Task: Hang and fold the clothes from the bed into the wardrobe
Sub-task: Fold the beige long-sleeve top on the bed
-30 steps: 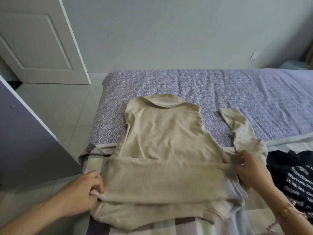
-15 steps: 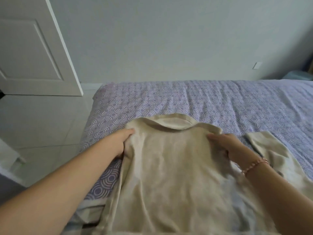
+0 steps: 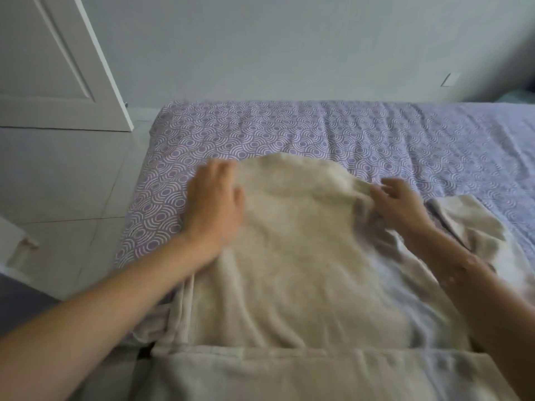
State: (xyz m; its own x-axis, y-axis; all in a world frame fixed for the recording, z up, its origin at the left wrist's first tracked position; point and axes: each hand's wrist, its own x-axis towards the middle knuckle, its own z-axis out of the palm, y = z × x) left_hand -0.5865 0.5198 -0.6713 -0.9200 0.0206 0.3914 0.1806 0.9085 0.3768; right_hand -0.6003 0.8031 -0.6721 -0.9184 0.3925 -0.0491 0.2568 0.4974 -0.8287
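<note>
On the bed (image 3: 289, 134), left hand (image 3: 214, 204) and right hand (image 3: 402, 206) now press the sweater (image 3: 304, 256) flat-fingered, grips released.

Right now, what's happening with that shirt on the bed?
A person is folding a beige top on the purple patterned bed. The left hand lies flat on one shoulder, and the right hand is at the other, where the cloth bunches; blur hides the grip. The bottom hem is already folded up, and one sleeve lies out to the right.
</note>
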